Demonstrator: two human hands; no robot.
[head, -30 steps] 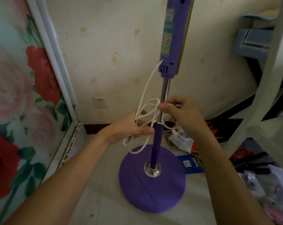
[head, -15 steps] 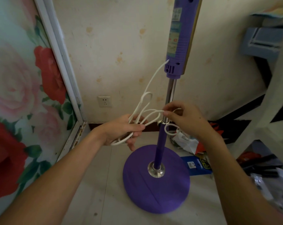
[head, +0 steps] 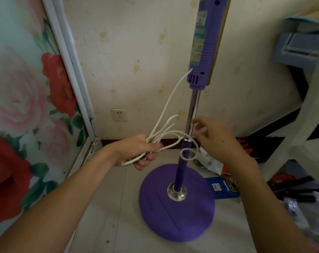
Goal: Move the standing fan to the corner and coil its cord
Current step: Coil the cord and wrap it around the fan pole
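While the tall purple standing fan with its chrome pole and round plastic base (head: pixel 177 212) sits on the pale floor close to the wall, near the room corner by the flowered panel (head: pixel 23 99), the thin white power cord (head: pixel 170 99) is only half sorted. Only one view to go on, the head one, so here goes.

Cord leaves the bottom of the purple control housing (head: pixel 204 57), droops down to the left hand (head: pixel 136 152), and that hand grips a bundle of several loops, fingers curled round them. One strand runs across to the pole at the chrome collar and hangs in a small loop in front of the purple lower tube. The right hand (head: pixel 213 141) is just beside the pole with fingers loosely spread; I can't tell if it's pinching the strand or just touching it.

My take on doing this bit well: keep the bundle tight in the left, free that stray loop off the pole, then feed it into even loops so nothing snags or kinks. White wall socket (head: pixel 119 115) is behind, with clutter on the floor at right.
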